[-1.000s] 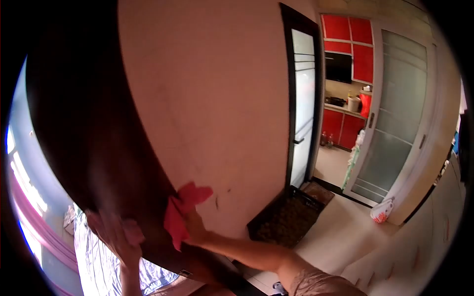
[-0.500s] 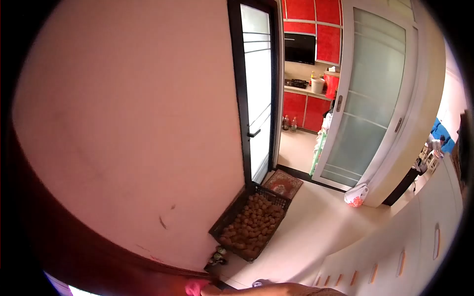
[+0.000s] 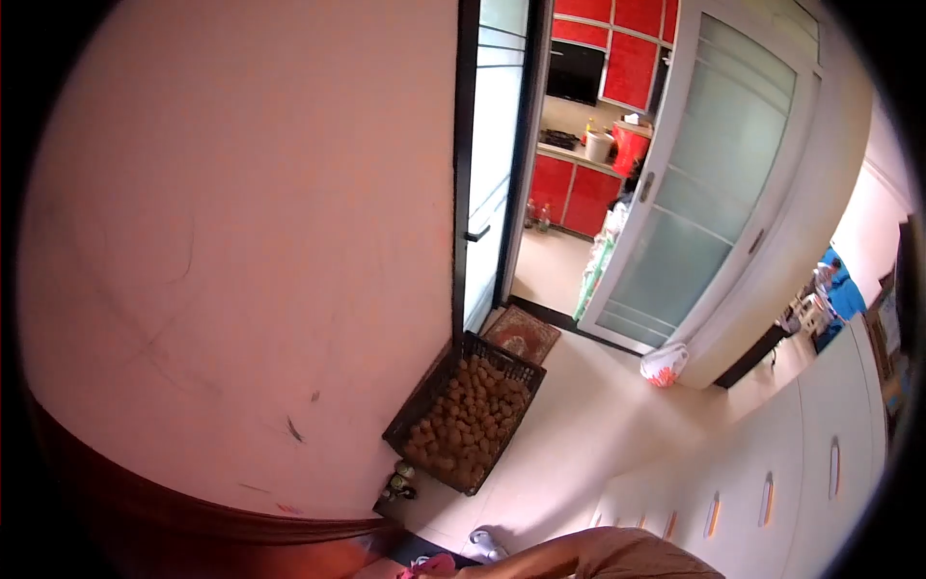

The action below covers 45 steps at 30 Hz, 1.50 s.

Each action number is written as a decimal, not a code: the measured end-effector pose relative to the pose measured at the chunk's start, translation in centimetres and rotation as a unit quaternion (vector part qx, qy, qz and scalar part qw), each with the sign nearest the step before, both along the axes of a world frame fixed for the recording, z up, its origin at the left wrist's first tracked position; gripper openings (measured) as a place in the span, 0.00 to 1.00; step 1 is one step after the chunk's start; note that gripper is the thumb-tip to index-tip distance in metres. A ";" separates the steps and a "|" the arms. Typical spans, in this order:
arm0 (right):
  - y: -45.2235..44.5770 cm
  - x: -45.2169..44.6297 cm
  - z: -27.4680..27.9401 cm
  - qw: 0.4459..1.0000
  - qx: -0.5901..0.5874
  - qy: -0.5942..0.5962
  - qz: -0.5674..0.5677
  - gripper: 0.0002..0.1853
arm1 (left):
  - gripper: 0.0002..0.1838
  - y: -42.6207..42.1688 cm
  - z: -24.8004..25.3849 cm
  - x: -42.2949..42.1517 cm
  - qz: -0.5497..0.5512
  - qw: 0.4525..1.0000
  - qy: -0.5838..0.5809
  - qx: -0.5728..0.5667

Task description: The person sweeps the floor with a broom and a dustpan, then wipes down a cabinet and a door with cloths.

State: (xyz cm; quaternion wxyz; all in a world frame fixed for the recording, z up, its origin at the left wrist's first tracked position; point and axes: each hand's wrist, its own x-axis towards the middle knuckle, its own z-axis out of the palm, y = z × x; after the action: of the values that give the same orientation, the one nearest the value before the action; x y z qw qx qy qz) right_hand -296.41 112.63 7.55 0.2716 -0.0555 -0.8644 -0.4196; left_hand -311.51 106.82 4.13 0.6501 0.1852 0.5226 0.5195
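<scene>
My right arm point(image 3: 540, 557) reaches in from the lower right along the bottom edge, its upper part in a brownish sleeve point(image 3: 646, 557). At its far end my right hand point(image 3: 471, 573) is mostly cut off by the frame edge, and its fingers are hidden. Right beside it shows a pink thing point(image 3: 436, 563) with some white on it, too cropped to name; whether the hand grips it cannot be seen. A dark reddish-brown door-like panel point(image 3: 193, 526) runs along the lower left, close to the hand. My left hand is out of view.
Against the pink wall point(image 3: 260, 241) stands a black crate point(image 3: 529, 372) of brown, potato-like lumps. A patterned mat point(image 3: 522, 334), sliding glass door point(image 3: 714, 193) and white bag point(image 3: 664, 365) lie beyond. White drawers point(image 3: 752, 492) line the right; a greyish object point(image 3: 487, 545) sits on the floor.
The view has shifted and tilted, so the crate and doorway sit further left. My right hand has slipped lower, mostly out of frame. The pink thing has moved right within the view.
</scene>
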 end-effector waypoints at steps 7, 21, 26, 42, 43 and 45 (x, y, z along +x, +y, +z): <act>1.9 4.6 12.3 0.477 -0.816 0.214 -0.247 0.25 | 0.17 6.3 0.4 3.0 -0.084 0.996 -0.008 -0.031; 2.9 21.2 6.8 0.256 -0.759 0.598 -0.024 0.26 | 0.20 11.0 12.6 24.6 -0.381 0.922 0.013 0.071; 1.5 32.0 7.3 0.270 -0.741 0.613 -0.051 0.21 | 0.21 11.3 15.7 33.7 -0.501 0.784 0.329 0.162; 7.9 58.4 14.8 -0.044 -0.585 0.810 0.004 0.07 | 0.29 24.1 -4.7 38.2 -0.613 0.588 0.525 0.058; 7.7 59.5 13.4 -0.040 -0.579 0.813 -0.041 0.08 | 0.30 24.6 -5.0 38.7 -0.616 0.603 0.506 -0.020; 7.9 62.0 13.6 -0.076 -0.541 0.838 -0.015 0.10 | 0.38 25.6 -5.9 40.2 -0.616 0.614 0.488 -0.072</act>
State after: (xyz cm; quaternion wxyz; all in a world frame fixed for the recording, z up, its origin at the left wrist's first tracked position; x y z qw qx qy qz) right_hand -234.39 120.49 21.19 -0.6672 0.5072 -0.0669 -0.5414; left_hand -271.35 132.46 -1.77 0.4776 0.6427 0.5612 -0.2092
